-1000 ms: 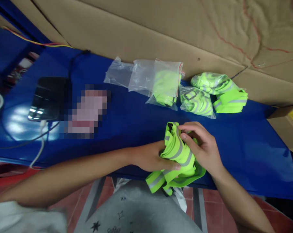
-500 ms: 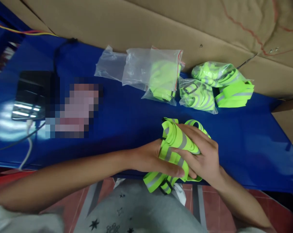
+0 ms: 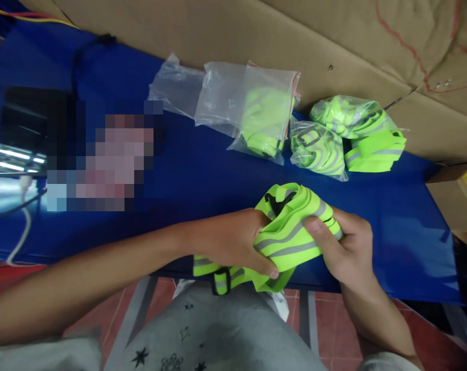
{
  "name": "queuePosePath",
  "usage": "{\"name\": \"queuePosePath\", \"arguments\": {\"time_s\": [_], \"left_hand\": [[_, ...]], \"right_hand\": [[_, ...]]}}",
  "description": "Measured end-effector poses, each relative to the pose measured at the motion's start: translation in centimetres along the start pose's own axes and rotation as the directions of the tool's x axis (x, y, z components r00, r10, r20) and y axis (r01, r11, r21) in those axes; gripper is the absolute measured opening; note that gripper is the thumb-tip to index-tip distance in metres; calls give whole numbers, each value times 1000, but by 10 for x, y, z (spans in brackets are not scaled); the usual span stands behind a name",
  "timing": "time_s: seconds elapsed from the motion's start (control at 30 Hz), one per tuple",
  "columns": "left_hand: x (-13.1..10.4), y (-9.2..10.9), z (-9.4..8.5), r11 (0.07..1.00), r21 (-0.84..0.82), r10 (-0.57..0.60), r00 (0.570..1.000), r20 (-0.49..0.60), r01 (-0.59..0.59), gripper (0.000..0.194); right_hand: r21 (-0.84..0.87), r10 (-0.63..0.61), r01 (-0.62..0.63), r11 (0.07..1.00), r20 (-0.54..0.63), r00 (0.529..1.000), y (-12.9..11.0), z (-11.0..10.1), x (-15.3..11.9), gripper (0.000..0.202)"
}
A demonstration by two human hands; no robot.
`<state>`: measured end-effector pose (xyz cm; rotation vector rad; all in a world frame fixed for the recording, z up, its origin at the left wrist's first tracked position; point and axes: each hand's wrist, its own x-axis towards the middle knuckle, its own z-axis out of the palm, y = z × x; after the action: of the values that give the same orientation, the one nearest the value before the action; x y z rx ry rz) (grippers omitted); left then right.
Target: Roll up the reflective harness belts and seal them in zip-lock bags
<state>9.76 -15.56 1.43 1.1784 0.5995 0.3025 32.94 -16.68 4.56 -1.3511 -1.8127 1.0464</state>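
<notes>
Between both hands is a neon yellow-green reflective strap (image 3: 295,232) with grey stripes, folded into a loose bundle at the table's near edge. My left hand (image 3: 241,239) is closed on the bundle's left side, thumb along its lower front, other fingers hidden. On the right end, my right hand (image 3: 347,245) pinches the layers, its thumb on top and fingers behind. A black buckle piece sits inside the fold. One strap tail with a black slider buckle (image 3: 221,281) hangs below my left hand, over the table edge.
Bagged neon straps (image 3: 318,149) and a loose folded strap (image 3: 376,151) lie at the back right. Clear plastic bags (image 3: 220,98) overlap beside them. A glossy black device (image 3: 24,134) with cables stands left, near a blurred-out patch. Cardboard (image 3: 218,31) walls the back; a cardboard box (image 3: 453,198) is right.
The strap bundle has been turned and opened out into wider folds. My right hand has shifted right to its end, and the buckled tail now hangs further left.
</notes>
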Motion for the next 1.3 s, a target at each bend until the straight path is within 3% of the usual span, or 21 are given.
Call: {"name": "queuePosePath", "arguments": {"time_s": [0.07, 0.13, 0.23, 0.3, 0.37, 0.4, 0.5, 0.57, 0.63, 0.7, 0.8, 0.87, 0.93, 1.03, 1.13, 1.23, 1.3], "left_hand": [[1, -2, 1, 1000, -29, 1, 1000, -25, -1, 28], [3, -4, 3, 998, -55, 24, 999, -48, -26, 31], [4, -5, 5, 993, -45, 102, 992, -68, -105, 25], [4, -4, 5, 988, -6, 153, 984, -87, -154, 20], [4, -4, 5, 984, 71, 168, 980, -104, -161, 18], [4, -4, 5, 982, 111, 168, 979, -111, -156, 18], [5, -4, 5, 974, 142, 199, 969, -144, -179, 18], [5, -3, 5, 967, 120, 240, 960, -145, -223, 17], [4, -3, 5, 969, 74, 244, 964, -110, -237, 17], [3, -2, 5, 981, -64, 183, 982, -46, -186, 17], [0, -3, 6, 928, -372, 49, 990, 134, 5, 33], [0, -5, 8, 886, -448, 28, 952, 306, 118, 41], [2, -9, 12, 898, -422, 57, 917, 394, 126, 42], [4, -12, 13, 951, -310, 76, 954, 291, 19, 39], [4, -8, 3, 998, -45, 58, 990, 125, -53, 33], [4, -3, -9, 969, 213, 123, 992, 22, -125, 24], [5, -3, -12, 949, 257, 191, 982, -4, -183, 20]], "right_hand": [[133, 138, -143, 981, 47, 989, 3, -1, 3, 35], [293, 271, -309, 905, 163, 949, 7, 1, 8, 42], [403, 350, -458, 793, 314, 883, 12, 9, 15, 44], [371, 293, -360, 856, 225, 929, 15, 13, 17, 39], [212, 122, -138, 967, 87, 989, 17, 14, 16, 32], [117, 14, -23, 993, 78, 997, 17, 14, 15, 30], [-24, -178, 193, 981, 289, 941, 13, 11, 10, 49], [-53, -169, 203, 978, 372, 913, 9, 12, 6, 76], [-91, -124, 165, 982, 347, 930, 4, 14, 4, 82], [-103, -129, 163, 981, 278, 952, 1, 16, 2, 68], [-140, -282, 309, 941, 181, 942, -2, 11, 2, 63], [-189, -375, 392, 900, 120, 919, -2, 6, 2, 67], [-210, -395, 398, 893, 61, 917, -2, 1, 1, 66], [-89, -256, 253, 963, -19, 966, -1, -4, 0, 50], [193, 41, -37, 980, -17, 999, 2, -5, 1, 31], [425, 265, -282, 860, 101, 959, 6, 1, 6, 28], [486, 350, -408, 773, 210, 913, 9, 8, 10, 30]]}}
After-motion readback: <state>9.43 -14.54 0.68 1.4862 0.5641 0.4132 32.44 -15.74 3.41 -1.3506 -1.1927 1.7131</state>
